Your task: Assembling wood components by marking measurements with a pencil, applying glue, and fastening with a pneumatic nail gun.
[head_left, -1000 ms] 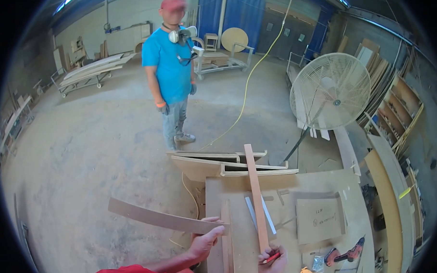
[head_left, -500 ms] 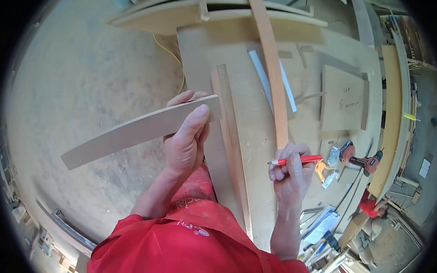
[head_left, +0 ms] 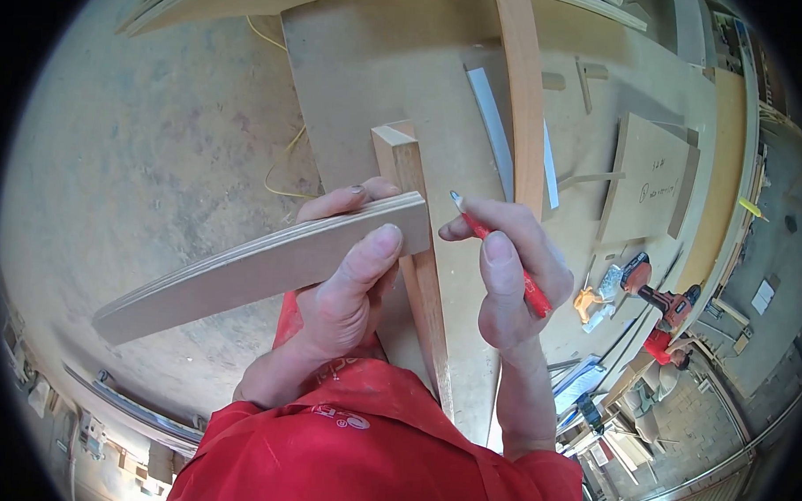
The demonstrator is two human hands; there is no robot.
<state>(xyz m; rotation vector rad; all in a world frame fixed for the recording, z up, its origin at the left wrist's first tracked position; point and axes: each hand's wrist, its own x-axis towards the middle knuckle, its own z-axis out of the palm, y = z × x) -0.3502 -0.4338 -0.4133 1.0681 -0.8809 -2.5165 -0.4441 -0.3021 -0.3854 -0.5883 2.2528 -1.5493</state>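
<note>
My left hand (head_left: pixel 342 288) is closed on a long, slightly curved plywood strip (head_left: pixel 233 267), thumb on its near face and fingers behind. The strip slants out to the left, with its layered upper edge showing. My right hand (head_left: pixel 520 268) grips a red pencil (head_left: pixel 535 295). The pencil's tip points up and left, a little to the right of the strip's square end and apart from it. Beyond and below that end, a squared wooden bar (head_left: pixel 428 296) lies along the table's left side.
A long reddish board (head_left: pixel 519 96) lies across the pale table (head_left: pixel 336 80), beside white strips (head_left: pixel 492 121). To the right are a marked panel (head_left: pixel 646 180), a cordless drill (head_left: pixel 669 300) and an orange tool (head_left: pixel 585 303). Another person in red (head_left: pixel 661 348) is at lower right.
My right hand has moved up and left from beside the long board, and the pencil has turned to point up-left. The plywood strip has tilted, showing more of its layered edge.
</note>
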